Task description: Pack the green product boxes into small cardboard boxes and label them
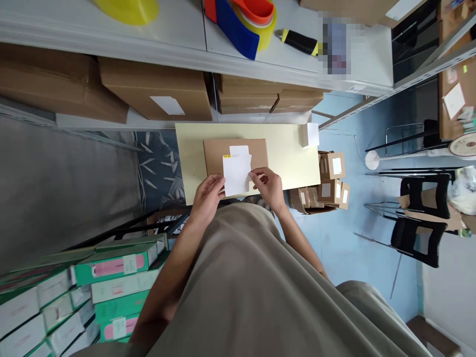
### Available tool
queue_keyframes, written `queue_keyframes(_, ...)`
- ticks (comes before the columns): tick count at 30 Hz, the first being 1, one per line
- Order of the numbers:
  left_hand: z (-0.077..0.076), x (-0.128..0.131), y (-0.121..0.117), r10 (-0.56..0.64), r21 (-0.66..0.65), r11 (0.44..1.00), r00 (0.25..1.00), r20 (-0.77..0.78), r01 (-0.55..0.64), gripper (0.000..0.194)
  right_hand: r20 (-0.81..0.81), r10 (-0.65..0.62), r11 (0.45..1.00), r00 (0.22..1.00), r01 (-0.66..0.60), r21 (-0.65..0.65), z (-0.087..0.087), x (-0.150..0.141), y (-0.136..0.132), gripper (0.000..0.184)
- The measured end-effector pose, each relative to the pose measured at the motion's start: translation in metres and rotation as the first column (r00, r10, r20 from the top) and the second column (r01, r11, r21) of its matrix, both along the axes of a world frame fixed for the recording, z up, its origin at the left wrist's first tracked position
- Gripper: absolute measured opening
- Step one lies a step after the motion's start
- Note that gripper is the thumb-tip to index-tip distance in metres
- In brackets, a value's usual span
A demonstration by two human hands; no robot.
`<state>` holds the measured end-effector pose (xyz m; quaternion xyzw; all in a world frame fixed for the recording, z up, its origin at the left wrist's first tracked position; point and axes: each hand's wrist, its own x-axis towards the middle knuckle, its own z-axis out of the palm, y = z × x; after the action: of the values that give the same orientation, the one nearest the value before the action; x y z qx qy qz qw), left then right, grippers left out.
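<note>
A white label sheet [237, 176] with a small yellow mark at its top left corner is held between my two hands. My left hand [207, 199] pinches its lower left edge between thumb and fingers. On the right edge, the thumb and forefinger of my right hand [268, 187] are closed on the sheet. Beneath it lies a closed cardboard box [215, 150], flat on a pale yellow table [286, 166]. Another white piece [240, 149] shows on the box just above the sheet; the sheet covers its lower part.
A small white box [310, 135] stands at the table's right end. The shelf above holds a tape dispenser [238, 29] and a black-and-yellow cutter [299, 42]; large cartons [156, 89] sit below it. Small cartons [329, 191] are right, green boxes [119, 265] lower left, chairs [420, 243] far right.
</note>
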<state>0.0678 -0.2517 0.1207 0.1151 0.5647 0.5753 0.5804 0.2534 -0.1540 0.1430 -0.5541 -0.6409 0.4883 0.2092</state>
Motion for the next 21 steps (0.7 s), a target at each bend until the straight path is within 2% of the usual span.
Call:
queue_keyframes(5,-0.007,0.003,-0.002,-0.034,0.007,0.999,0.999,0.011,0.034,0.050,-0.061,0.001,0.998,0.998,-0.004,-0.061,-0.009,0.002,-0.006,0.039)
queue_keyframes(8,-0.014,0.007,-0.001,0.005,-0.020,1.000,1.000,-0.022,-0.006,0.049,-0.017,0.020,0.999,1.000,-0.020,0.025,-0.011,0.001,-0.018,0.032)
queue_keyframes(10,-0.019,0.009,-0.001,0.061,-0.048,0.997,0.996,-0.066,-0.064,0.051,0.028,0.113,0.984,0.993,-0.116,0.135,-0.011,-0.002,-0.029,0.026)
queue_keyframes(12,-0.024,0.010,-0.001,0.115,-0.052,0.991,0.988,-0.103,-0.121,0.054,0.098,0.286,0.917,0.953,-0.302,0.260,-0.010,-0.004,-0.040,0.021)
queue_keyframes(14,-0.028,0.008,-0.003,0.136,-0.028,0.990,0.981,-0.136,-0.141,0.053,0.191,0.431,0.808,0.882,-0.472,0.353,-0.010,-0.006,-0.050,0.021)
queue_keyframes(16,-0.032,0.004,-0.005,0.108,-0.009,0.994,0.976,-0.188,-0.111,0.049,0.262,0.479,0.735,0.838,-0.546,0.402,-0.009,-0.006,-0.057,0.022)
queue_keyframes(18,-0.034,-0.001,-0.007,0.046,-0.025,0.998,0.969,-0.244,-0.054,0.045,0.278,0.468,0.730,0.839,-0.544,0.415,-0.010,-0.002,-0.059,0.021)
queue_keyframes(21,-0.037,-0.005,-0.005,-0.023,-0.066,0.998,0.952,-0.306,0.003,0.044,0.209,0.430,0.795,0.878,-0.478,0.374,-0.011,0.005,-0.055,0.021)
